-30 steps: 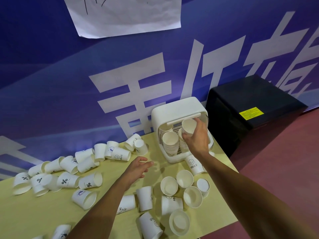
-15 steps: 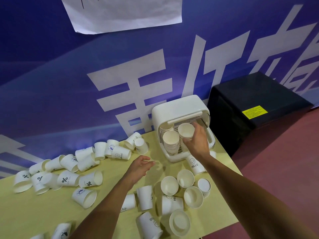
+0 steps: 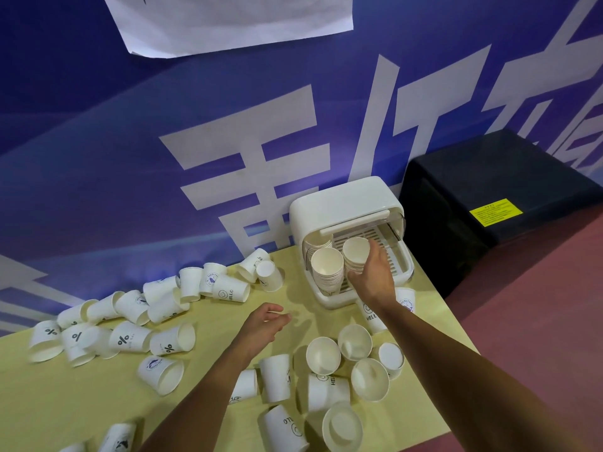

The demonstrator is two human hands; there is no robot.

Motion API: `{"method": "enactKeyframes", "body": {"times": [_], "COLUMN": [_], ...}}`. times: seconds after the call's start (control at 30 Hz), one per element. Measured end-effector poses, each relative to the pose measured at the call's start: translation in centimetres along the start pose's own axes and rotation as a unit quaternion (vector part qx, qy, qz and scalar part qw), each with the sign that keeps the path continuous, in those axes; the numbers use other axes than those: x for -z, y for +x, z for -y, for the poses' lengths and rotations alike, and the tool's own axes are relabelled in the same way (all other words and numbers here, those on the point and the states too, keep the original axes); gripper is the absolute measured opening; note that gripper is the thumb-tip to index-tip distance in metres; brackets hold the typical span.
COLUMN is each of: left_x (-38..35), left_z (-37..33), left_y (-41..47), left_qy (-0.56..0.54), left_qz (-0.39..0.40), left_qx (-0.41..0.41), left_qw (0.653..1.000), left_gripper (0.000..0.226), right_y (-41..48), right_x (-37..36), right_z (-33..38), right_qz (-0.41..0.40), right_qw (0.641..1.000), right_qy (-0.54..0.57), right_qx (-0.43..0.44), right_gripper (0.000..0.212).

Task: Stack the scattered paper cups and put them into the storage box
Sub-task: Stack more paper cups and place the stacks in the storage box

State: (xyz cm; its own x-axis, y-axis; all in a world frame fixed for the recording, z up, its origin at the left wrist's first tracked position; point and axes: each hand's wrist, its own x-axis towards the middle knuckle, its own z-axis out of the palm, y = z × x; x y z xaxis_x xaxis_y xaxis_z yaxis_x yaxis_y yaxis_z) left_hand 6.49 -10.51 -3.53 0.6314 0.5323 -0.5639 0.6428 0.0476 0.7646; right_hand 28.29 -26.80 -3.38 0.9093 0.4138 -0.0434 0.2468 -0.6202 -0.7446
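A white storage box (image 3: 342, 203) stands open at the table's far right, against the wall. Inside it my right hand (image 3: 373, 275) grips a stack of paper cups (image 3: 355, 252), set beside another stack (image 3: 327, 267) at the box's front left. More stacked rims show behind that one. My left hand (image 3: 264, 322) hovers over the table's middle, fingers loosely curled, holding nothing. Several loose white cups lie tipped along the left (image 3: 124, 337). Others stand or lie near the front right (image 3: 354, 341).
The yellow table (image 3: 212, 331) ends at a front right edge beside reddish floor (image 3: 538, 321). A black cabinet (image 3: 496, 197) stands to the right of the box. A blue banner wall (image 3: 130, 141) backs the table, with a white paper sheet (image 3: 228, 21) hung high.
My right hand has lowered the stack of cups deeper into the box, next to the front stack. My left hand has stayed nearly still.
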Motion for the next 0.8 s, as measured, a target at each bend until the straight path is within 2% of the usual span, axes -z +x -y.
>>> {"method": "enactKeyframes", "body": {"times": [0.37, 0.53, 0.8], "left_x": [-1.5, -1.5, -1.2], "left_z": [0.0, 0.0, 0.4], "left_y": [1.0, 1.2, 1.3], "left_qy": [-0.005, -0.005, -0.003], "left_qz": [0.011, 0.01, 0.01], "left_qx": [0.004, 0.006, 0.017], "left_qw": [1.0, 1.0, 1.0], "left_gripper": [0.043, 0.045, 0.04], "right_y": [0.8, 1.2, 2.8], "right_x": [-0.7, -1.1, -0.8], "right_z": [-1.5, -1.6, -1.4], "right_qz": [0.022, 0.026, 0.026], "right_qw": [0.999, 0.998, 0.998], "right_qy": [0.037, 0.044, 0.056], "right_qx": [-0.014, -0.021, -0.018], "right_gripper": [0.081, 0.087, 0.083]}}
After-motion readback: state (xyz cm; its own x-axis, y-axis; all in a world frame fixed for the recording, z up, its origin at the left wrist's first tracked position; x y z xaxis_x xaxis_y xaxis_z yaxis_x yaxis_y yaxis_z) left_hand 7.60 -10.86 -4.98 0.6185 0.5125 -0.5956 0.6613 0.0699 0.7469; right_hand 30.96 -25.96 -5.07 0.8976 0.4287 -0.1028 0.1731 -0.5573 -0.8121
